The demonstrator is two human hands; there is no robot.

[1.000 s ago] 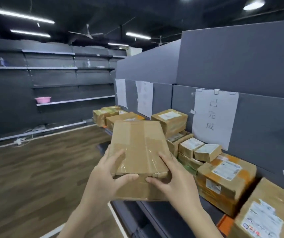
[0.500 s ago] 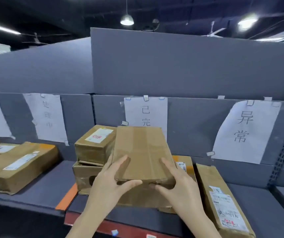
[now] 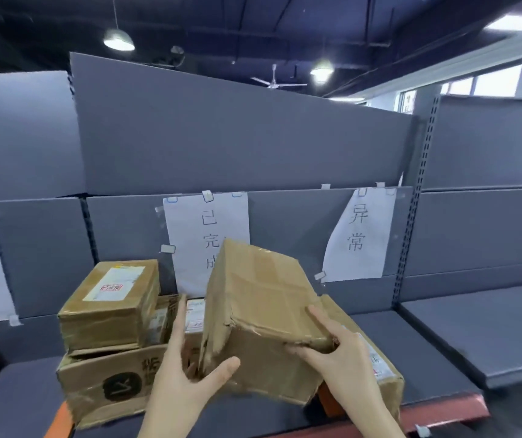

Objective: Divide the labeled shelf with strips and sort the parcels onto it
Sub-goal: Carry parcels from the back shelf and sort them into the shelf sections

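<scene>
The left hand (image 3: 187, 371) cups the near left corner of a plain cardboard parcel (image 3: 262, 320), fingers straight up its left side and thumb spread across the front face, while the right hand (image 3: 341, 352) grips the front right edge, fingers curled round the torn lip. Between them the parcel hangs tilted, its far end raised, over the boxes already on the shelf (image 3: 427, 343) and in front of the middle paper label (image 3: 204, 229) taped to the back panel. Just to the left sits a small taped box (image 3: 111, 305) on top of a larger printed carton (image 3: 108, 384); a long flat parcel (image 3: 376, 365) lies partly under the held one on the right. A second paper label (image 3: 359, 235) hangs further right, and the deck below it holds nothing that can be seen. An orange strip (image 3: 59, 420) shows at the shelf's front edge on the left — likely one divider — though whether all the strips are in cannot be told. The sorting looks well under way: several parcels are placed under the middle label, this one is not yet set down, and how many remain is out of view.
</scene>
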